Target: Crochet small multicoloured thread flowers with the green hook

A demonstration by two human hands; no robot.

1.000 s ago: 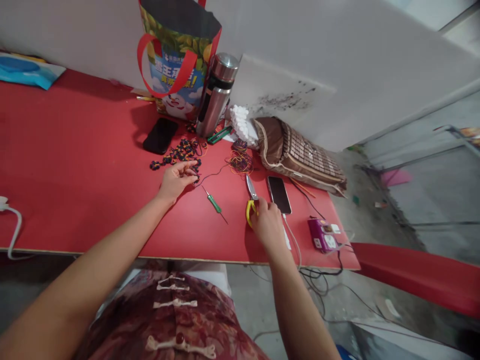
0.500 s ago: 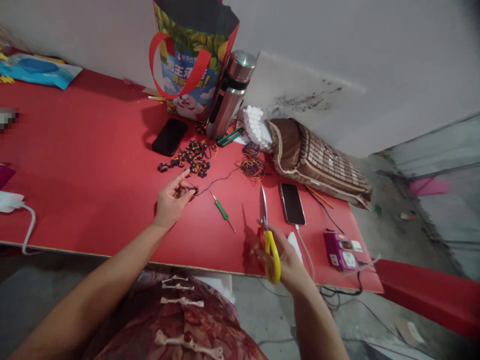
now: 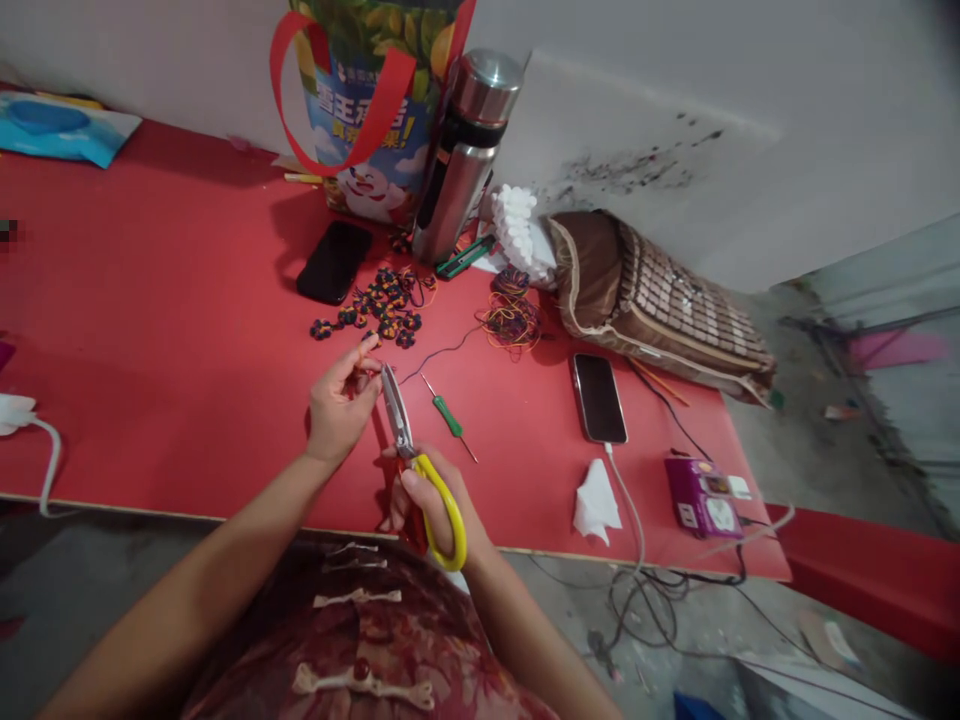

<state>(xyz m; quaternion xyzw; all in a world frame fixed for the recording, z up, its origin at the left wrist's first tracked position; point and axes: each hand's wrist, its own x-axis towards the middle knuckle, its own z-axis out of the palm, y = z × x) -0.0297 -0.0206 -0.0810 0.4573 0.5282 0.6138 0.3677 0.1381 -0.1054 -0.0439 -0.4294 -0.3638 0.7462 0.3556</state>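
My left hand [image 3: 339, 402] pinches a small dark piece of crocheted yarn, mostly hidden by the fingers and the scissor tips. From it a dark strand of yarn [image 3: 442, 352] runs to a loose tangle of yarn [image 3: 513, 318]. My right hand [image 3: 431, 500] is closed round the yellow handle of the scissors [image 3: 397, 408]; their blade tips are right beside my left fingertips. A green-handled crochet hook [image 3: 448, 416] lies just right of the blades. Beyond my left hand lies a cluster of dark and orange knotted yarn pieces [image 3: 386, 305].
Behind the yarn stand a printed bag [image 3: 367, 140], a steel flask [image 3: 461, 160] and a green box cutter [image 3: 465, 257]. Phones [image 3: 334, 262] lie left and right [image 3: 599, 398]. A crumpled tissue [image 3: 597, 500], a purple power box [image 3: 701, 500] and a brown cushion [image 3: 667, 300] are to the right.
My right hand has brought the scissors left, from the open table beside the charging phone to my left fingertips. My left hand stays nearly in place. The view has shifted slightly.
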